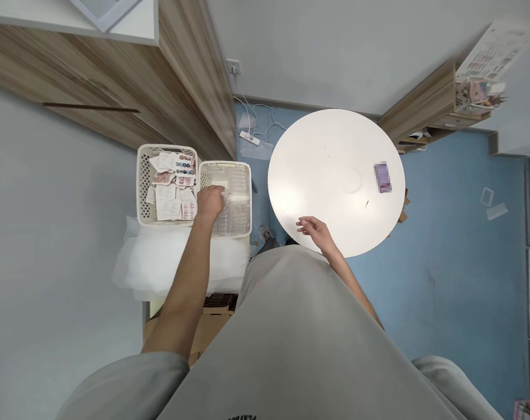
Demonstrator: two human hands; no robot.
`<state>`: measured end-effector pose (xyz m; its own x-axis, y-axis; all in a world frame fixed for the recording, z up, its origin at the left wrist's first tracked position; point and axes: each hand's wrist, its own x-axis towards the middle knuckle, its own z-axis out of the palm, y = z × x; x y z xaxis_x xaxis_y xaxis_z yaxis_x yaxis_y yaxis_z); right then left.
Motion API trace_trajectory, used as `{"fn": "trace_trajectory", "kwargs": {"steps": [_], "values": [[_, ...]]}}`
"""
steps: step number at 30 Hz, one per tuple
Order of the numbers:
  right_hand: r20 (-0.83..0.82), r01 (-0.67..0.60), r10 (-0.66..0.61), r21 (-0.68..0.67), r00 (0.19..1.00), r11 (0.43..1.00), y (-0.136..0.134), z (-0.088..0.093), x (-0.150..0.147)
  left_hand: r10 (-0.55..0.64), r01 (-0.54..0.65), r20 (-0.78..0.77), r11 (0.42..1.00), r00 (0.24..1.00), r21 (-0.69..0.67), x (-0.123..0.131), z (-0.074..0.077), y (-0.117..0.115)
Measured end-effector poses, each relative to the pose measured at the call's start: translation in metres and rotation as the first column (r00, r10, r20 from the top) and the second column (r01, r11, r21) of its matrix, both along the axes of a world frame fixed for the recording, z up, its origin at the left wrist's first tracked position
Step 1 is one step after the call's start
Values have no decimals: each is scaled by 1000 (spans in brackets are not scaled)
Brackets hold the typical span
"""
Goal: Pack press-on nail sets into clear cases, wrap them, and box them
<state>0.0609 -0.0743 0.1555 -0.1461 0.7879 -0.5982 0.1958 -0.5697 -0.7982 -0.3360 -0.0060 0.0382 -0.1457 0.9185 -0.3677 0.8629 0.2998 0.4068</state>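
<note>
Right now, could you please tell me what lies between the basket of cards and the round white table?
The head view shows a second basket with clear plastic containers, the left hand over it, then a strip of blue floor.

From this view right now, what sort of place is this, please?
Probably a small workroom or office, though I cannot be certain: there is a round white table, a wood-grain cabinet, and a basket of flat packets beside another basket of clear plastic items.
</note>
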Motion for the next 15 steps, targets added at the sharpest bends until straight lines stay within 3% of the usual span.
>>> {"fn": "trace_trajectory", "kwargs": {"steps": [5, 9, 12, 15], "values": [[-58, -57, 57, -1, 997, 998, 5, -14, 0, 134, -142, 73, 983, 988, 117, 10, 32, -20], [-82, -117, 118, 18, 990, 993, 10, -23, 0, 309, -371, 301, 912, 902, 176, 41, 57, -42], [-55, -171, 175, 67, 983, 983, 15, -27, -1, 376, -511, 624, 858, 685, 45, 83, 69, -58], [-1, -218, 221, 153, 975, 964, 20, -26, -2, 431, -521, 784, 838, 447, -164, 134, 77, -70]]}}
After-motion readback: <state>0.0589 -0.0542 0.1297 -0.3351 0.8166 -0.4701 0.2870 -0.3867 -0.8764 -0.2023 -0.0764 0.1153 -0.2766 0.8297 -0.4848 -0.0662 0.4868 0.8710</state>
